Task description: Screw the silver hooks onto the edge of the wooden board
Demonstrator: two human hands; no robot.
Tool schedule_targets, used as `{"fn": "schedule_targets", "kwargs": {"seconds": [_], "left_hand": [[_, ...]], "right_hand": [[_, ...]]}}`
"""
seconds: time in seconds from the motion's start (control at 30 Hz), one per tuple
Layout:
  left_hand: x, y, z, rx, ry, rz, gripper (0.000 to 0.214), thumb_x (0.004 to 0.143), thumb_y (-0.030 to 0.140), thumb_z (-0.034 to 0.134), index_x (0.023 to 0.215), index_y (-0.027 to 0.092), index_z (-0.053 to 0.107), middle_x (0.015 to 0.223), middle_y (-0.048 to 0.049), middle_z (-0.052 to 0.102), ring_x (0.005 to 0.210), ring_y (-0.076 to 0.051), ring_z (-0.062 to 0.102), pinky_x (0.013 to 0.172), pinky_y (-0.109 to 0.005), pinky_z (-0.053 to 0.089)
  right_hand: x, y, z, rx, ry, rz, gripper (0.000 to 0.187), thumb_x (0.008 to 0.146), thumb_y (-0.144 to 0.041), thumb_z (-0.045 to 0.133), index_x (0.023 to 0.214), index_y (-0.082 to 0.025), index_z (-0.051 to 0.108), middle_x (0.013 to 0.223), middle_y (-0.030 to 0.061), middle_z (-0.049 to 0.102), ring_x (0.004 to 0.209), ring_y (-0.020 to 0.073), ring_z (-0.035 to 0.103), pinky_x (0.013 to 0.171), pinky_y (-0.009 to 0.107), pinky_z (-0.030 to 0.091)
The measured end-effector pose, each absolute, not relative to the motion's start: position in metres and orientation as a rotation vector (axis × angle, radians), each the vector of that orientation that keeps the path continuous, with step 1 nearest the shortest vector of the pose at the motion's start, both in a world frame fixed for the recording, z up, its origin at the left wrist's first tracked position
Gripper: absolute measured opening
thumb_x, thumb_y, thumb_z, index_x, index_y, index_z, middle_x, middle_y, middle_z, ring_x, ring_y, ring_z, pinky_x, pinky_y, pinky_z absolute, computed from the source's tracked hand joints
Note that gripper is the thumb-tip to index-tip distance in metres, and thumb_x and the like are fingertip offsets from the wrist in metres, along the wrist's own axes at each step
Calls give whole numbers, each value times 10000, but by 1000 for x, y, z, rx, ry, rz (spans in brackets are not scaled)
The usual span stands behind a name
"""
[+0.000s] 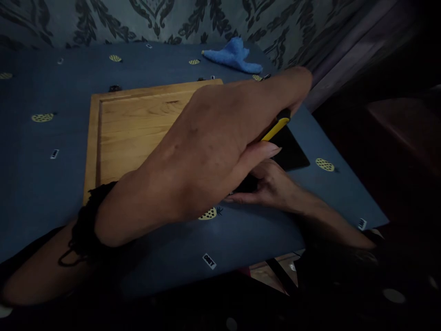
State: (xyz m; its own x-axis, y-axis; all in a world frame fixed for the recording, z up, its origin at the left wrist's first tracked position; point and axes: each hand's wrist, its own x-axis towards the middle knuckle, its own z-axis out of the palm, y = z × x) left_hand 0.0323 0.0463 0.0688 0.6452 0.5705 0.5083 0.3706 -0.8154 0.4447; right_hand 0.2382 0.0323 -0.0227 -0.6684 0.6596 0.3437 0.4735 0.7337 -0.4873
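My left hand (206, 142) crosses the middle of the view, closed round a yellow tool handle (276, 128) with a black end. The working part of that tool is hidden behind the hand, so its kind does not show. Below and beyond it, my right hand (275, 186) has its thumb and fingers bent round a dark object (247, 184), mostly covered by my left hand. Beside the right hand lies a flat black piece (291, 149) with a straight edge. Whether it joins the dark object, I cannot tell.
A wooden board (134, 128) with a raised rim lies left of the hands on the blue patterned tablecloth (51, 193). A fuzzy blue thing (236, 55) sits near the wall. Small dark items (115, 88) lie behind the board. The table edge falls off at right.
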Motion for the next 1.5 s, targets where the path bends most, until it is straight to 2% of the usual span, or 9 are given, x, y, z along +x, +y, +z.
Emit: {"fn": "schedule_targets", "kwargs": {"seconds": [0.13,0.27,0.43,0.6,0.8,1.0,1.27,1.4,1.5], "left_hand": [[33,45,72,2555,823,985,164,852,180,704,947,156,572,770,62,633,687,-79,612,627,-226,480],[33,47,76,2506,761,964,172,818,110,719,868,172,565,783,63,651,699,-79,633,630,-228,507],[29,51,74,2534,695,917,174,820,21,623,931,150,587,809,26,657,719,-101,630,643,-240,502],[27,50,71,2563,663,856,192,887,56,511,1057,111,584,841,27,648,736,-91,603,651,-231,486],[28,49,77,2592,729,849,189,840,40,601,1010,116,626,873,36,681,741,-91,630,684,-234,494],[24,55,80,2533,685,780,142,870,129,620,1010,148,611,880,12,674,767,-125,642,686,-262,507],[32,44,67,2051,686,773,147,989,146,405,1069,178,524,918,-10,612,816,-127,613,723,-266,528],[42,38,65,1890,702,841,120,1010,244,416,958,189,509,915,7,543,790,-102,579,683,-238,513],[48,35,64,1717,647,884,196,1012,266,444,829,198,452,799,33,448,689,-60,512,659,-212,506]], "right_hand": [[238,32,-22,-852,-2431,490,371,858,-463,673,1091,-174,659,1118,138,669,1066,288,629,903,441,549],[238,33,-24,-839,-2417,479,411,862,-498,659,1102,-164,656,1103,118,668,1059,278,623,901,439,538],[238,33,-26,-869,-2407,489,432,855,-537,656,1074,-165,671,993,86,674,979,255,626,859,423,533],[237,33,-26,-833,-2402,471,428,870,-538,635,1079,-166,670,1031,97,674,1015,264,619,864,426,529],[237,33,-25,-829,-2422,464,450,874,-533,631,1054,-121,666,985,113,669,953,253,615,814,400,525],[237,33,-23,-862,-2416,500,453,858,-549,649,1066,-147,665,943,84,662,917,232,611,810,388,511],[237,32,-27,-885,-2391,480,441,848,-562,649,1036,-165,681,998,96,662,958,259,617,840,425,534],[237,31,-29,-930,-2323,581,470,808,-544,704,1106,-182,680,1073,99,668,1037,283,620,918,468,528],[237,30,-29,-925,-2283,652,478,808,-532,709,1139,-188,672,1153,98,664,1111,293,614,976,481,513]]}}
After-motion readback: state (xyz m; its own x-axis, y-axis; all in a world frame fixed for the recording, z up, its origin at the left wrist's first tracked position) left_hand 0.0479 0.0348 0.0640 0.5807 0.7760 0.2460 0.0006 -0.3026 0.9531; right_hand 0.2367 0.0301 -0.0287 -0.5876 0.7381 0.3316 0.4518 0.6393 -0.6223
